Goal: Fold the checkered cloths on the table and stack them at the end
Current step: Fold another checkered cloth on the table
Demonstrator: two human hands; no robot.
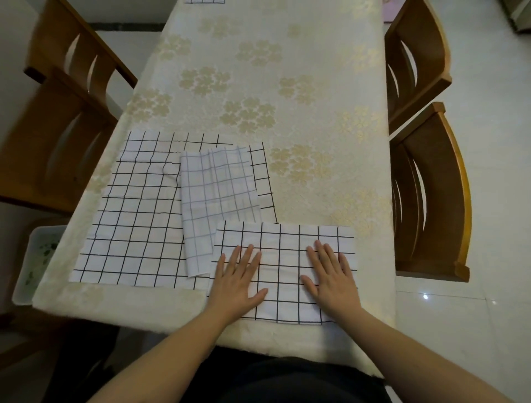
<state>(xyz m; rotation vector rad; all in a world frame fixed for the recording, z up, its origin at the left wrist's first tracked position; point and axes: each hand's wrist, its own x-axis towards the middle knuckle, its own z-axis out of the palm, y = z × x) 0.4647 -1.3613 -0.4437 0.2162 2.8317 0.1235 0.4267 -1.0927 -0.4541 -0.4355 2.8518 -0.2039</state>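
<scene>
A folded white cloth with a black grid [284, 238] lies at the table's near edge. My left hand [238, 276] and my right hand [330, 273] both rest flat on it, fingers straight and spread. To its left a large unfolded black-grid cloth [135, 218] is spread flat. A smaller cloth with a faint grey grid [215, 198] lies crumpled over the large one, its lower right corner tucked under the folded cloth. At the table's far end the edge of another checkered cloth [204, 1] shows.
The table [273, 86] wears a cream cloth with gold flowers. Wooden chairs stand at the left [66, 120] and right [425, 178]. A white bin [34, 259] sits on the floor by the near left corner.
</scene>
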